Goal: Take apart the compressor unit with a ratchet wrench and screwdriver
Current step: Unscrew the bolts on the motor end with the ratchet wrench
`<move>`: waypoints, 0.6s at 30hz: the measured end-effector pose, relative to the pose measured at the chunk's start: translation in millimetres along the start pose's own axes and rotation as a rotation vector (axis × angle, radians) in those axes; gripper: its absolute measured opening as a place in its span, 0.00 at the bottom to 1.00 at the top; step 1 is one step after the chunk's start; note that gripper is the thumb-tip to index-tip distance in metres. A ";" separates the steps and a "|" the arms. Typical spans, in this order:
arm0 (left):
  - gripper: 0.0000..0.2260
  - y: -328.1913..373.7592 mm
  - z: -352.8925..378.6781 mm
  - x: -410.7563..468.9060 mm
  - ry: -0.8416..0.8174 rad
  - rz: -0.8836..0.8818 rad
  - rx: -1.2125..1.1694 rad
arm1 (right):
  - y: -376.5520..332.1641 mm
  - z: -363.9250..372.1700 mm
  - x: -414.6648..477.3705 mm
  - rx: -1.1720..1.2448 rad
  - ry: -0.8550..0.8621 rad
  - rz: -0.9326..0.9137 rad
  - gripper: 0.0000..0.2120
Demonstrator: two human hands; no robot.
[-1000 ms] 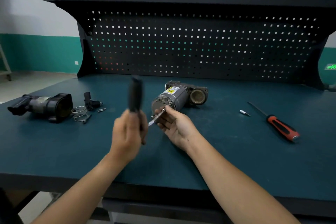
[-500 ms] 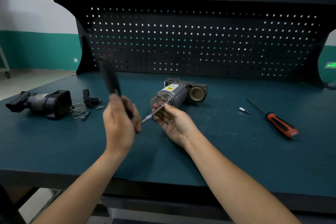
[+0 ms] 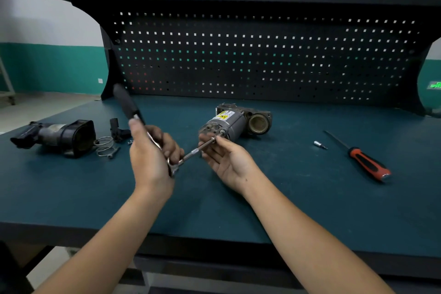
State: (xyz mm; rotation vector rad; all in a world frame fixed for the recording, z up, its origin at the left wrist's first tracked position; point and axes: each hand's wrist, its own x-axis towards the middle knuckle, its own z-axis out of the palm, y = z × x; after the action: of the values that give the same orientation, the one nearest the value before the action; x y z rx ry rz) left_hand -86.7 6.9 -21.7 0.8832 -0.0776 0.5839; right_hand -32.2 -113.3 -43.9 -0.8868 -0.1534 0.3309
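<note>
The grey compressor unit [image 3: 232,122] lies on its side mid-table, a yellow label on top. My left hand [image 3: 150,157] grips the ratchet wrench [image 3: 127,104] near its head; the black handle points up and to the left. The wrench's extension bar [image 3: 195,150] runs from the head to a bolt on the unit's near end. My right hand [image 3: 226,157] pinches the far end of that bar at the bolt. A red-and-black screwdriver [image 3: 365,162] lies on the table to the right.
A removed black compressor part [image 3: 57,135] lies at the left with a wire spring [image 3: 105,147], a small black clip [image 3: 118,129] and loose screws. A small socket bit [image 3: 319,144] sits near the screwdriver. A black pegboard [image 3: 238,59] stands behind the green table [image 3: 71,188].
The ratchet handle has swung from upright over to the left, turning about the extension bar. My right hand has stayed at the bolt end.
</note>
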 end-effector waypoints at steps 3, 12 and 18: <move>0.22 -0.3 -5.4 2.9 0.103 -0.154 -0.146 | 1.3 -0.7 2.8 -0.032 0.019 -0.026 0.09; 0.08 -1.8 -17.7 -2.2 -0.835 0.968 0.827 | 3.4 -2.2 5.9 -0.057 0.054 -0.029 0.09; 0.18 -8.3 -19.0 -4.9 -0.811 1.051 0.847 | 1.7 -3.0 3.4 -0.026 0.037 -0.006 0.09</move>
State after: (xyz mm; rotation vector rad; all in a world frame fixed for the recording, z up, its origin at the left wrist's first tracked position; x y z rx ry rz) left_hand -89.8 14.8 -41.3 1.8819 -1.1503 1.2315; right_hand -28.6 -113.4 -47.1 -0.9175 -0.1260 0.3068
